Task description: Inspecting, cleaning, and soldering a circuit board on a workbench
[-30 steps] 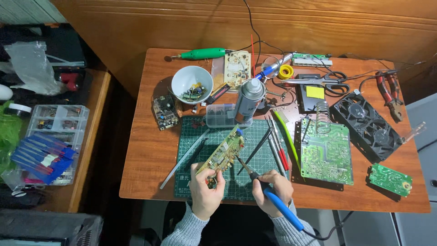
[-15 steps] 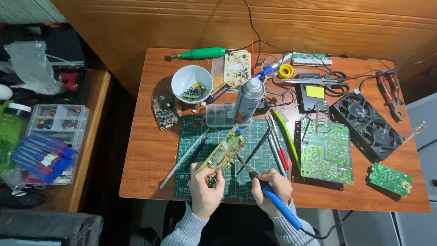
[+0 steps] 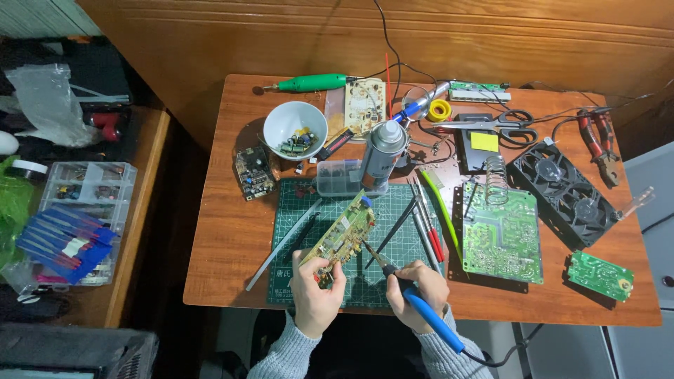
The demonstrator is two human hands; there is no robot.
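The left hand (image 3: 317,295) grips the near end of a narrow circuit board (image 3: 342,236), its fingers closed around the lower edge, thumb on the side nearer the person. The board stands tilted above the green cutting mat (image 3: 309,281). Its long axis runs on a slant, from the hand up and to the right, and its far end points toward the spray can (image 3: 382,151).

The right hand (image 3: 420,288) is clenched around a soldering iron (image 3: 421,316) with a blue handle, held like a pen. The iron's long axis slants the other way: the handle trails down and to the right past the wrist, and the thin metal tip points up and left, meeting the board's right edge about midway along it. Whether the tip actually touches the board cannot be told.

Just right of the board lie tweezers and red-handled tools (image 3: 427,228) on the mat. Farther right sits a large green circuit board (image 3: 504,235), then a black double fan (image 3: 565,193). Behind the mat stand a clear plastic box (image 3: 337,177) and a white bowl (image 3: 281,126) of small parts, all on the wooden table (image 3: 232,231).
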